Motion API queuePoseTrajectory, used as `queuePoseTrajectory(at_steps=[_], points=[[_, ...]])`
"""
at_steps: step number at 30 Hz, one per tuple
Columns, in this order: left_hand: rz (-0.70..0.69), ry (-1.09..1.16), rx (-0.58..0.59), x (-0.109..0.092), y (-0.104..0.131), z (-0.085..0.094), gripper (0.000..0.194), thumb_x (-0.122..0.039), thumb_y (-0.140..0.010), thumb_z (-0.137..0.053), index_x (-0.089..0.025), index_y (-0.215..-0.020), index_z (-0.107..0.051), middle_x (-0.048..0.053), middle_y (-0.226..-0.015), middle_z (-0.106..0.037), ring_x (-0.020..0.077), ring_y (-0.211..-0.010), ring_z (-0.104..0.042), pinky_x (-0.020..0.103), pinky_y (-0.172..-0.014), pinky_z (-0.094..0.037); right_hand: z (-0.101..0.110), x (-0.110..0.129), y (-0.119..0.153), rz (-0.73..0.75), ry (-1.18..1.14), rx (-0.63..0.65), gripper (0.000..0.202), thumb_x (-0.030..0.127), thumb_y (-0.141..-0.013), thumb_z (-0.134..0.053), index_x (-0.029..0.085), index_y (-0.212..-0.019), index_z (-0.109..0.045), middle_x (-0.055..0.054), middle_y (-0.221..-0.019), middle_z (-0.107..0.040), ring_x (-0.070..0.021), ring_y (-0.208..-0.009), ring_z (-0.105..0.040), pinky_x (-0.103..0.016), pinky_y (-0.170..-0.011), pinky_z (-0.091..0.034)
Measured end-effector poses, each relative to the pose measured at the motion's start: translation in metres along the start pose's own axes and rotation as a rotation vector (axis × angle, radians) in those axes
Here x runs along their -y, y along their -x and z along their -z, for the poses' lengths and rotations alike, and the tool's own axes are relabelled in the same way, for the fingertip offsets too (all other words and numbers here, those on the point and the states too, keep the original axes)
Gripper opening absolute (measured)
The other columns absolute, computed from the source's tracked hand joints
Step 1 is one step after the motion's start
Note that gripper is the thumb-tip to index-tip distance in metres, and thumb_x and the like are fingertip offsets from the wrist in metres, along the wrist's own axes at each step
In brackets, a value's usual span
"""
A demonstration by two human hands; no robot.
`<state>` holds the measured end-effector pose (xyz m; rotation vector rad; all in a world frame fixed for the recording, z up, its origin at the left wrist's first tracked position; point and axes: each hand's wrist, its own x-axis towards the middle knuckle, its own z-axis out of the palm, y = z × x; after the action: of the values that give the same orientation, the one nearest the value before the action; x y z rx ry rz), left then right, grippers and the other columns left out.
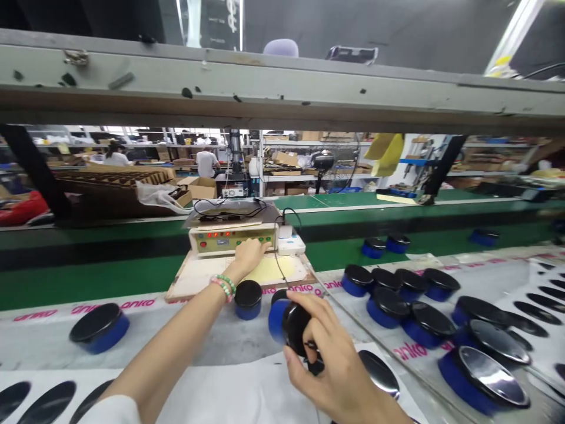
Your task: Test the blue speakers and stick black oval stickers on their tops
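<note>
My left hand [251, 252], a beaded bracelet on its wrist, reaches to the front panel of a test box [210, 241] with small lit red and green indicators. A finger is stretched out at the buttons on the panel's right side, and nothing is held. Tilted on its side, a round blue unit with a black face [279, 321] is gripped between the thumb and fingers of my right hand [324, 353]. Just behind it stand another blue-and-black round unit [248, 299] and a partly hidden one.
Several more blue-and-black units [388, 306] crowd the bench at right; one unit [99, 327] sits at left. Black oval pieces [53, 405] lie on white sheets. A cable [375, 341] crosses the bench. Overhead runs a shelf beam [265, 82]; behind lies a green conveyor belt [110, 277].
</note>
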<state>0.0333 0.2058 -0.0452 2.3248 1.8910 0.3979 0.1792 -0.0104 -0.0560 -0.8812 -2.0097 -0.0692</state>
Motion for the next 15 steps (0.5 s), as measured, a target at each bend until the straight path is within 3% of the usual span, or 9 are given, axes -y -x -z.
queuePoseTrajectory(at_steps=[15], points=[[0.045, 0.038, 0.043, 0.006, -0.013, -0.010, 0.032, -0.034, -0.091, -0.056, -0.015, -0.116, -0.056, 0.009, -0.117, -0.059, 0.0210, -0.100, -0.061, 0.041, -0.085, -0.052, 0.001, 0.000, 0.000, 0.072, 0.049, -0.005, 0.029, 0.006, -0.078, -0.052, 0.022, -0.075, -0.028, -0.014, -0.132, -0.049, -0.0278, -0.121, -0.046, -0.036, -0.083, -0.049]])
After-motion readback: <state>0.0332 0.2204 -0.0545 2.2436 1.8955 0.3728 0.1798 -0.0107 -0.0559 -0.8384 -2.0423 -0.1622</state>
